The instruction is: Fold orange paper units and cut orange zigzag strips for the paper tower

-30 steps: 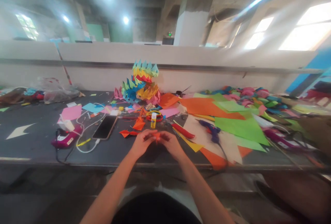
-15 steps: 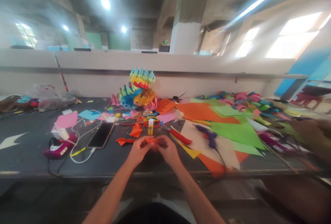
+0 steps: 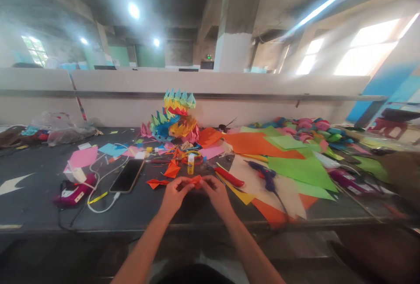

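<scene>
My left hand (image 3: 174, 193) and my right hand (image 3: 215, 192) meet over the dark table (image 3: 39, 196) near its front edge. Both pinch a small folded orange paper piece (image 3: 197, 181) between their fingertips. A folded orange paper unit (image 3: 156, 183) lies just left of my left hand, and another orange folded piece (image 3: 172, 169) lies behind it. A small glue bottle (image 3: 190, 164) with a yellow label stands right behind my hands. A tall multicoloured paper sculpture (image 3: 175, 117) rises at the back of the table.
A phone (image 3: 127, 175) on a white cable lies at the left beside a magenta device (image 3: 72, 189). Red-handled tool (image 3: 229, 177) and blue glue gun (image 3: 265, 173) lie right of my hands on large orange and green sheets (image 3: 295, 161). Another person's arm (image 3: 402, 179) shows far right.
My hands stayed together on the orange piece, working it with small finger movements. The view tilted up slightly, so the table sits lower in the picture.
</scene>
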`<state>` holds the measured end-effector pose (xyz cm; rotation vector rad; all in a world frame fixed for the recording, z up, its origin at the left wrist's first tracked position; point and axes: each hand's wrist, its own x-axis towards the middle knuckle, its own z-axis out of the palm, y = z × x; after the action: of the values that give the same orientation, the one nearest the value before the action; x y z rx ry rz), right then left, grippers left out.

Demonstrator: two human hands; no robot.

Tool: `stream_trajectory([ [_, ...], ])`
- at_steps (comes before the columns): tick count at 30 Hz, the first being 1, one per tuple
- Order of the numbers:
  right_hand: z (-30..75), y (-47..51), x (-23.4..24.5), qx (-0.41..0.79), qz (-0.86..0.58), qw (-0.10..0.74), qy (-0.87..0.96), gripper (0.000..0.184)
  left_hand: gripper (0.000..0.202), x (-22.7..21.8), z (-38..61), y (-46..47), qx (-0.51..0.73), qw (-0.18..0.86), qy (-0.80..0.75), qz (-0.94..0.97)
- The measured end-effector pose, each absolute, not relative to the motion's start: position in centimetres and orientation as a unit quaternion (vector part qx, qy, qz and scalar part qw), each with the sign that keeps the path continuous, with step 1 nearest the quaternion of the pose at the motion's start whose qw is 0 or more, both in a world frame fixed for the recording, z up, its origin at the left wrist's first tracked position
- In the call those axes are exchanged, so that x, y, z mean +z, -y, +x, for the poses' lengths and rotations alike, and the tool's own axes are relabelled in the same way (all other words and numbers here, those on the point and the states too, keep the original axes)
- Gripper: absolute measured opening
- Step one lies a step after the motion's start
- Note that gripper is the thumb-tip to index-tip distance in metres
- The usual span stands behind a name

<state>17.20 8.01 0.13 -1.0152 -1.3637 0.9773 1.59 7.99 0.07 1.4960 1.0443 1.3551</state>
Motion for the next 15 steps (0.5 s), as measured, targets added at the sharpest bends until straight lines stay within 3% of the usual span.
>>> stream_trajectory([
  [8,17.19,-8.06,-0.16,0.451,-0.419,0.555,0.559,0.030,0.022,0.38,1.50,-7.77,0.511,0.380,-0.415,0.650],
  [15,17.19,-8.15,-0.18,0.457,-0.423,0.550,0.556,0.031,0.023,0.53,1.44,-7.86,0.515,0.424,-0.425,0.612],
])
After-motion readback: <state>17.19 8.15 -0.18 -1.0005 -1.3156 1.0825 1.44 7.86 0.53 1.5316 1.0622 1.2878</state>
